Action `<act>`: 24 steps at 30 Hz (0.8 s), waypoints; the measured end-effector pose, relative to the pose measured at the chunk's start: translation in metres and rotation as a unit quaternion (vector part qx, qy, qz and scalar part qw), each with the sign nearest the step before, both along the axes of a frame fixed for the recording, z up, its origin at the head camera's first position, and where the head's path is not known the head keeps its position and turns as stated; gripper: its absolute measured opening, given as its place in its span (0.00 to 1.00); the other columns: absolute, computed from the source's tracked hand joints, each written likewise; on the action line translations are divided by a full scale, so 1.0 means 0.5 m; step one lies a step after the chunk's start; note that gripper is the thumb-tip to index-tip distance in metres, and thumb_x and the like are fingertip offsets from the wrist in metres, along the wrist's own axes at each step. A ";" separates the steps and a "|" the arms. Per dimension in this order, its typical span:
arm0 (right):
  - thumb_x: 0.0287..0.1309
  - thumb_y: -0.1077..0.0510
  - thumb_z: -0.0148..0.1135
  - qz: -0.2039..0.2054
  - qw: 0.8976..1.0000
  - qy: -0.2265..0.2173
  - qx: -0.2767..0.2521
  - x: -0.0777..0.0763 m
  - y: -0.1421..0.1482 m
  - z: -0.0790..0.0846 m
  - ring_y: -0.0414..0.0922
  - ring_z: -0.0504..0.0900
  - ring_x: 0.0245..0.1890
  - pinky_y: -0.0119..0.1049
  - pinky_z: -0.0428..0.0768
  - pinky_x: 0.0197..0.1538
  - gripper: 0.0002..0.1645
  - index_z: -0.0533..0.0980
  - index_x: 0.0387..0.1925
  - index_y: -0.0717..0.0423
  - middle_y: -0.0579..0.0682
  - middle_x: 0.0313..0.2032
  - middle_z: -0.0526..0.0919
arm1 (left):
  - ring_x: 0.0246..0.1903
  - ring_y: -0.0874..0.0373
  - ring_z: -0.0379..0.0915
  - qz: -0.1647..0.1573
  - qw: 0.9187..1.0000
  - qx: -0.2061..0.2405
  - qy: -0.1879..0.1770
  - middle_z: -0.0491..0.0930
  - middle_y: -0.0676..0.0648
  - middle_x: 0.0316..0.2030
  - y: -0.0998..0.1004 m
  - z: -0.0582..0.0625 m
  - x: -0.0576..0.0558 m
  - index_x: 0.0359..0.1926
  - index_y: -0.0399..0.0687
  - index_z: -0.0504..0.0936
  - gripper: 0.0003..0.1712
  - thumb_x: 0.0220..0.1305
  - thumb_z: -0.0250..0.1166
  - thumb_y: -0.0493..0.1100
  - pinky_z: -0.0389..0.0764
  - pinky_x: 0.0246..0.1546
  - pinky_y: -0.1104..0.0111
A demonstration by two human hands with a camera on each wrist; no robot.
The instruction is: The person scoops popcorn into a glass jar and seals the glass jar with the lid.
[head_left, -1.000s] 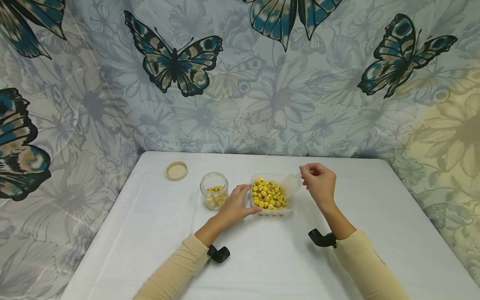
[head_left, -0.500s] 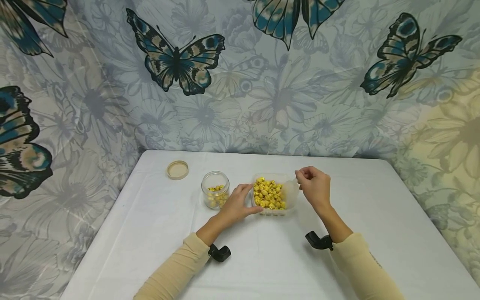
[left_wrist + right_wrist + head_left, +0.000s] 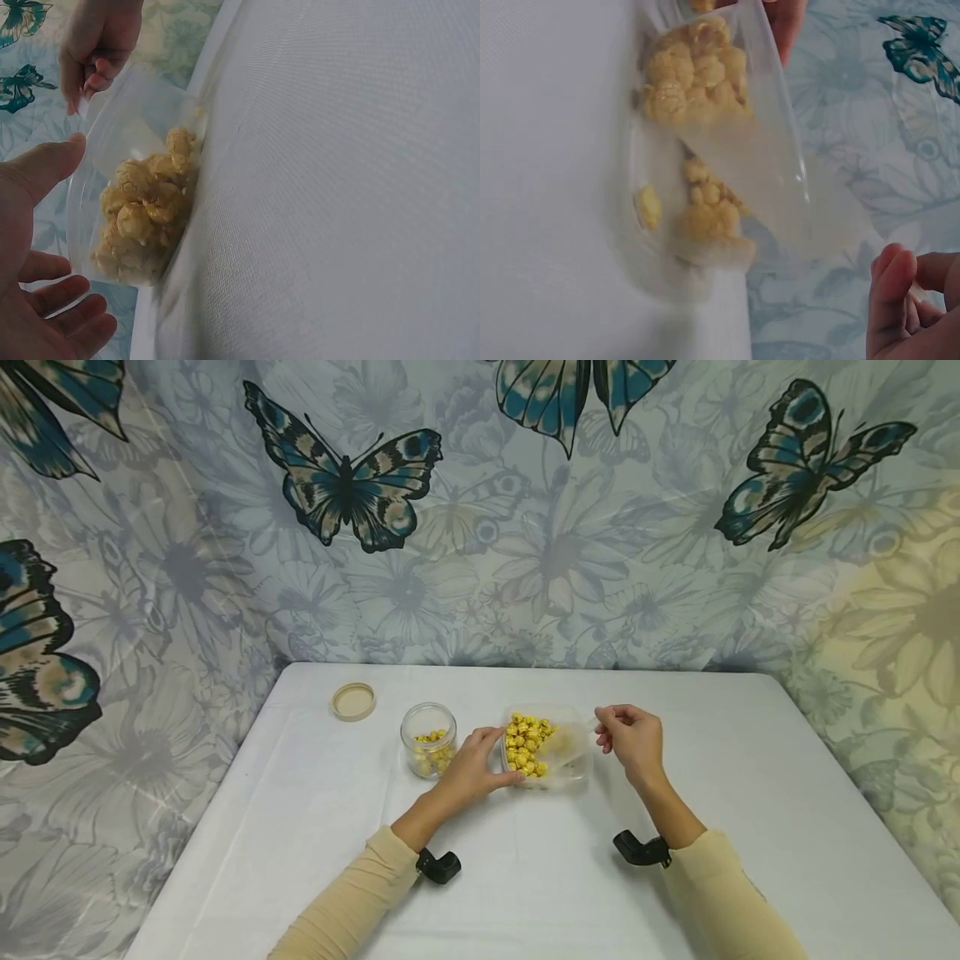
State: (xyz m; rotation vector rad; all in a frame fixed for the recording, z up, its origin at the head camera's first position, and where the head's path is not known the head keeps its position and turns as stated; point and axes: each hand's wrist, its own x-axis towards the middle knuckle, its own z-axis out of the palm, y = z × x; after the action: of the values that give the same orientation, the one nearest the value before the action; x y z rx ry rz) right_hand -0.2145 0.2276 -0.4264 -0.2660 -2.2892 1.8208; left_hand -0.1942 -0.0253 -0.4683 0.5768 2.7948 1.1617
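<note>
Two bare hands worked at a clear tub (image 3: 81, 202) of yellow popcorn (image 3: 523, 740) on the white tabletop (image 3: 495, 893). Left hand (image 3: 467, 774): fingers spread, thumb and forefinger set against the tub's left end. Right hand (image 3: 634, 742): thumb and forefinger pinched the handle of a translucent scoop (image 3: 836, 206), its blade slanted down among the popcorn; whether it bore any pieces, I could not tell. Left of the tub stood an upright, uncovered jar (image 3: 410, 758), partly filled with popcorn; beyond it, farther left, lay a round lid (image 3: 353, 702).
</note>
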 end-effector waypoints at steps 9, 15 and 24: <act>0.65 0.61 0.61 0.022 0.996 -0.067 -0.051 0.002 -0.022 -0.029 0.33 0.78 0.14 0.27 0.81 0.21 0.17 0.74 0.44 0.76 0.41 0.16 0.79 | 0.65 0.45 0.65 0.002 1.000 0.004 -0.003 0.67 0.41 0.64 0.003 -0.001 0.000 0.71 0.44 0.63 0.49 0.55 0.72 0.58 0.70 0.65 0.53; 0.66 0.61 0.59 0.016 0.993 -0.085 -0.081 -0.001 -0.030 -0.028 0.33 0.79 0.15 0.27 0.82 0.24 0.18 0.74 0.46 0.75 0.42 0.17 0.79 | 0.65 0.45 0.65 0.003 1.000 0.005 -0.002 0.67 0.41 0.64 0.003 -0.002 0.001 0.71 0.44 0.63 0.49 0.54 0.72 0.59 0.70 0.65 0.53; 0.66 0.61 0.59 0.048 0.986 -0.091 -0.130 -0.010 -0.010 -0.033 0.34 0.81 0.18 0.26 0.83 0.27 0.21 0.71 0.51 0.77 0.43 0.20 0.81 | 0.66 0.45 0.65 0.003 1.000 0.001 -0.002 0.67 0.41 0.64 0.001 -0.003 -0.002 0.71 0.43 0.63 0.49 0.54 0.72 0.59 0.69 0.66 0.54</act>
State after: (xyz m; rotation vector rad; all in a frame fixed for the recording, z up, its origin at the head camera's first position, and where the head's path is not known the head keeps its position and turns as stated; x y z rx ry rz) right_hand -0.2196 0.2224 -0.4430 -0.3837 -2.2083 2.2338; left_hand -0.1953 -0.0246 -0.4699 0.5658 2.7938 1.1654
